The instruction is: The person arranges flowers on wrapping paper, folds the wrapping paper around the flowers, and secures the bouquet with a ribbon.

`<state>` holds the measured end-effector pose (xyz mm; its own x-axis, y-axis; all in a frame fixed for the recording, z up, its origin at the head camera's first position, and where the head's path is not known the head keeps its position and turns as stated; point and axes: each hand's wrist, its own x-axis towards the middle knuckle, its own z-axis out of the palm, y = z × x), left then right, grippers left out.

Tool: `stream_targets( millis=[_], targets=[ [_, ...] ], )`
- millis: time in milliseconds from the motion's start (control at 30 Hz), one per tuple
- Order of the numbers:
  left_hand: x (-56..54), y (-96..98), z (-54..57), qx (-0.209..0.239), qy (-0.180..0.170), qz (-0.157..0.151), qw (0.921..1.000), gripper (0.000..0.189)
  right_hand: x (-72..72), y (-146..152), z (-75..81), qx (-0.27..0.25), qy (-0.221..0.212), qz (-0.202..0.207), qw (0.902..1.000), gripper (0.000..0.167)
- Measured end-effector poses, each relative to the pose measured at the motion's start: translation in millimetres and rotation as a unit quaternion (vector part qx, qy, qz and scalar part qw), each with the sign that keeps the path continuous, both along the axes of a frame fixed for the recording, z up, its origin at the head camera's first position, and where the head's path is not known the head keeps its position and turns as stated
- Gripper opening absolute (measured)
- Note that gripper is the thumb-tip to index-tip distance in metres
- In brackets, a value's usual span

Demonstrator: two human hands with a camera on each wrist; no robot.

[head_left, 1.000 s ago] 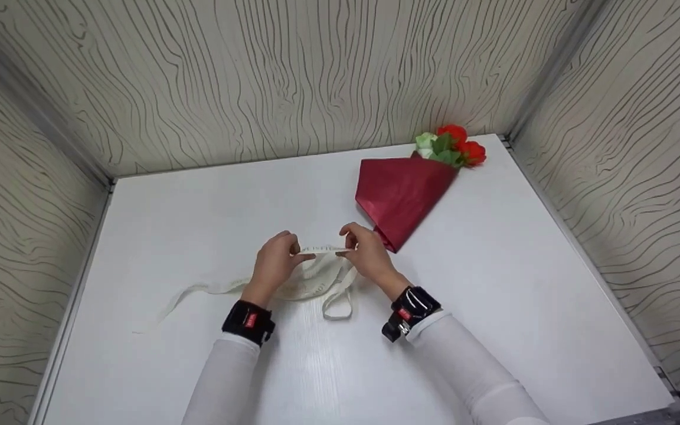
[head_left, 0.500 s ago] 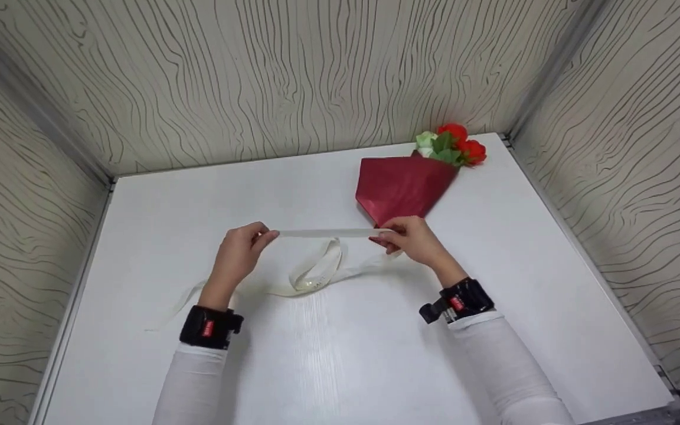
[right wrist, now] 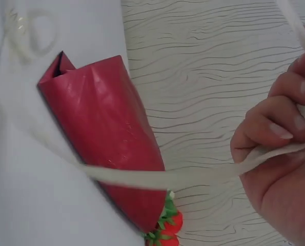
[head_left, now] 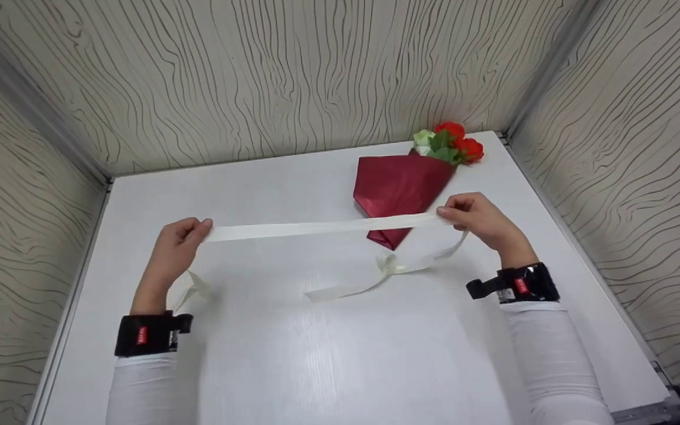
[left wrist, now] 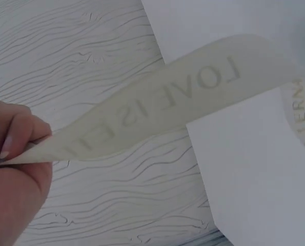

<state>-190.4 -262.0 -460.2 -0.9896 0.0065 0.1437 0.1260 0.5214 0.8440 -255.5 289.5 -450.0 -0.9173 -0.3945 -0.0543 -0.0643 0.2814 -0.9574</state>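
A cream ribbon (head_left: 316,228) is stretched nearly level above the table between two hands. The left hand (head_left: 177,251) pinches one end of the span between thumb and curled fingers; printed letters reading "LOVE IS" show on the tail of ribbon (left wrist: 157,105) in the left wrist view. At the other end, the right hand (head_left: 484,221) grips the ribbon, its fingers curled over it in the right wrist view. One tail hangs from the right hand and lies loosely on the table; another drops behind the left wrist. A bouquet in dark red wrapping (head_left: 402,186) lies partly behind the taut ribbon.
The white table (head_left: 293,348) meets patterned wall panels (head_left: 293,77) at the back and sides. Red and pale flowers (head_left: 455,143) stick out of the wrapping near the back right corner. A metal rail (head_left: 641,415) runs along the front right edge.
Both hands have moved apart, left hand to the left and right hand to the right. The ribbon between them has grown from a short piece to a long span. The bouquet stays put.
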Motion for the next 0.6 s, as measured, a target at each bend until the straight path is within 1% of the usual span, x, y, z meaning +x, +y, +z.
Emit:
stream_targets(
  millis=[33, 167, 267, 367, 500, 600],
  targets=[
    [2.4, -5.2, 2.5, 0.003, 0.008, 0.008, 0.9999, 0.045, -0.3, 4.9, 3.2, -0.001, 0.002, 0.0, 1.0, 0.016],
    [10.3, -26.4, 8.0, 0.012, 0.026, 0.04, 0.9988, 0.046, -3.1, 22.8, 14.9, 0.03, 0.014, 0.006, 0.9994, 0.015],
    [16.8, -42.7, 11.2, 0.009, 0.021, 0.051, 0.9984, 0.043, -5.2, 36.0, 23.5, 0.051, 0.023, 0.006, 0.9985, 0.015],
    [23.6, -58.9, 15.1, 0.009, 0.015, 0.064, 0.9978, 0.038, -6.0, 49.1, 32.5, 0.051, 0.038, -0.012, 0.9979, 0.013],
    [32.7, -79.6, 25.1, -0.011, 0.013, 0.088, 0.9959, 0.038, -8.1, 68.4, 42.6, 0.028, 0.061, -0.055, 0.9962, 0.008],
    [37.1, -94.0, 34.8, -0.036, 0.01, 0.106, 0.9936, 0.045, -9.8, 82.7, 49.7, -0.026, 0.061, -0.097, 0.9931, 0.011]
  ],
)
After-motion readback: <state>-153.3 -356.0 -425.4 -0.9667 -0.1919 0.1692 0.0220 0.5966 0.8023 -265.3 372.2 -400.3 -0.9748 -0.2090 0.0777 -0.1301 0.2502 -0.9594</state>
